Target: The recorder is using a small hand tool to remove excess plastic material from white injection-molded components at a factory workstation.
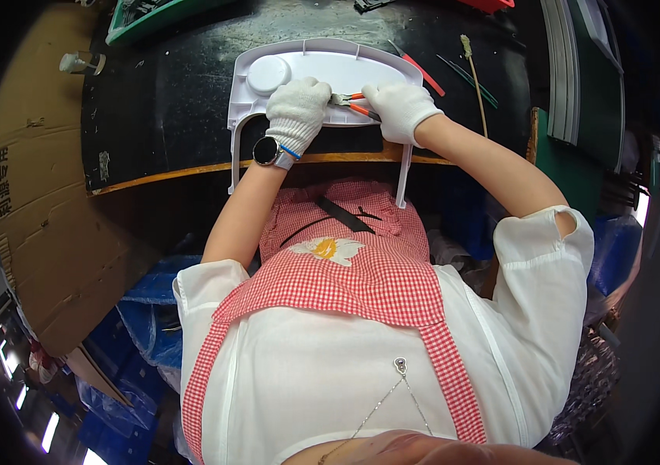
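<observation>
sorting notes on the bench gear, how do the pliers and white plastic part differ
The pliers are much smaller than the white plastic part. The pliers have orange-and-black handles and a metal head; the part is plain white. The right hand holds the pliers by their handles, while the part has legs reaching past the edge of the black table. Both are near the left hand.

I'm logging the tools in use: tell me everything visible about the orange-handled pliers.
The pliers have a grey, metallic-looking head and orange handles, the lower one black toward its end. The gloved right hand holds the handles, which stand apart. The head points left toward the gloved left hand, over the white plastic part; what the tip touches is unclear.
</observation>
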`<state>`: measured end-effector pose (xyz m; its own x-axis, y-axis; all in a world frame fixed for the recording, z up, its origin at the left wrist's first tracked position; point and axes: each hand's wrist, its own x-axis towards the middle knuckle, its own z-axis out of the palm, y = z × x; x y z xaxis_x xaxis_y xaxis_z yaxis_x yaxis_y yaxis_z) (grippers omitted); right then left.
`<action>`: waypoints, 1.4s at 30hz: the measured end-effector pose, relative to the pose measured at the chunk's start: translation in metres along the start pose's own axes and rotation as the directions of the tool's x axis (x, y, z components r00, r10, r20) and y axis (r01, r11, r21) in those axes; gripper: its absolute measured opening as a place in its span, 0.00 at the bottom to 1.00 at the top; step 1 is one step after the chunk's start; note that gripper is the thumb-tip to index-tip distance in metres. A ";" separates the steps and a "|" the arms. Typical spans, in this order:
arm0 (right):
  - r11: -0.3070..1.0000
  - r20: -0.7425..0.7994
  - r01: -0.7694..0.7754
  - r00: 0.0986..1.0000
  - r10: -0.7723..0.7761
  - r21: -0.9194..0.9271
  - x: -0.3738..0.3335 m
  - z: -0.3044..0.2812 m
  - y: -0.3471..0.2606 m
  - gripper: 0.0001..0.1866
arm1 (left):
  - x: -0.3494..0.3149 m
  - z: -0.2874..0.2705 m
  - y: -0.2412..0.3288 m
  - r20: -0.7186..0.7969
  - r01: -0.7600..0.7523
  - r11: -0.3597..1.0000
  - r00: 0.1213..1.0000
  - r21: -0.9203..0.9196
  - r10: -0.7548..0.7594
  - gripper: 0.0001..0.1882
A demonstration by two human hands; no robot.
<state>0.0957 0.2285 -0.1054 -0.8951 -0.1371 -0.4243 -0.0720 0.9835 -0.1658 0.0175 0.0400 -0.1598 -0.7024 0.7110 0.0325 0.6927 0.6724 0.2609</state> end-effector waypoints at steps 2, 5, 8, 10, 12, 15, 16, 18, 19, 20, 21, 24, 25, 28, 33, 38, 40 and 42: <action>1.000 0.022 0.001 1.000 -0.001 0.017 0.002 0.000 0.001 0.16 | 0.003 0.002 -0.002 -0.056 -0.064 0.994 0.996 0.083 0.069 0.06; 0.998 -0.018 0.001 1.000 0.001 0.067 -0.001 0.006 0.001 0.14 | 0.007 -0.007 -0.001 -0.028 -0.062 0.989 0.997 0.136 0.066 0.05; 0.976 -0.267 -0.052 0.958 0.109 0.212 -0.016 0.031 0.001 0.13 | 0.027 -0.024 -0.014 -0.256 -0.135 0.986 0.961 -0.102 0.105 0.02; 0.947 -0.339 -0.124 0.913 0.226 0.298 -0.034 0.041 -0.003 0.19 | 0.064 -0.061 -0.017 -0.577 -0.327 0.936 0.792 -0.129 0.197 0.03; 0.890 -0.329 -0.242 0.865 0.378 0.386 -0.049 0.051 -0.002 0.22 | 0.110 -0.107 -0.020 -0.875 -0.605 0.796 0.404 -0.036 0.267 0.09; 0.856 -0.543 -0.214 0.693 0.473 0.471 -0.067 0.048 0.005 0.27 | 0.169 -0.130 -0.064 -0.841 -0.241 0.970 0.517 0.038 0.161 0.05; 0.876 -0.598 -0.204 0.661 0.453 0.438 -0.070 0.045 0.012 0.28 | 0.202 -0.117 -0.122 -0.746 -0.144 0.988 0.664 -0.059 0.052 0.18; 0.821 -0.595 -0.312 0.573 0.564 0.478 -0.082 0.041 0.038 0.30 | 0.197 -0.140 -0.072 -0.242 0.316 0.947 0.915 -0.063 -0.322 0.28; 0.785 -0.582 -0.413 0.527 0.619 0.462 -0.091 0.045 0.058 0.30 | 0.209 -0.107 -0.082 -0.331 0.169 0.970 0.938 0.176 -0.103 0.17; 0.734 -0.556 -0.520 0.486 0.675 0.437 -0.096 0.045 0.074 0.32 | 0.205 -0.077 -0.109 -0.388 0.066 0.907 0.915 0.417 0.111 0.09; 0.677 -0.537 -0.609 0.437 0.722 0.414 -0.099 0.050 0.093 0.35 | 0.200 -0.060 -0.123 -0.277 -0.061 0.890 0.939 0.451 0.204 0.15; 0.447 -0.364 -0.805 0.312 0.878 0.390 -0.117 0.068 0.149 0.35 | 0.131 -0.064 -0.057 -0.233 -0.132 0.987 0.961 0.090 0.150 0.18; 0.448 -0.367 -0.807 0.311 0.877 0.386 -0.116 0.070 0.157 0.35 | 0.108 -0.058 -0.053 -0.211 -0.168 0.986 0.963 0.020 0.168 0.18; 0.485 -0.420 -0.844 0.364 0.831 0.229 -0.111 0.077 0.172 0.30 | 0.038 -0.054 -0.027 -0.080 -0.177 0.958 0.983 -0.228 0.163 0.16; 0.696 -0.419 -0.668 0.571 0.706 0.264 -0.063 0.049 0.153 0.21 | -0.031 -0.047 0.005 -0.045 -0.124 0.891 0.992 -0.436 0.116 0.10; 0.672 -0.368 -0.724 0.588 0.720 0.158 -0.039 0.043 0.183 0.09 | -0.038 -0.007 -0.001 -0.212 -0.226 0.954 0.960 -0.198 0.183 0.08; 0.660 -0.417 -0.751 0.589 0.692 0.035 -0.039 0.025 0.183 0.08 | -0.042 -0.005 -0.001 -0.188 -0.190 0.964 0.970 -0.188 0.155 0.10; 0.751 -0.434 -0.661 0.673 0.599 0.013 -0.040 0.018 0.182 0.09 | -0.048 -0.003 -0.001 -0.260 -0.204 0.952 0.955 -0.227 0.142 0.11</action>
<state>0.1262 0.4108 -0.1351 -0.8362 0.5485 0.0012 0.5429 0.8273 0.1446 0.0497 0.0043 -0.1589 -0.6149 0.7210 0.3194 0.7657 0.4490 0.4605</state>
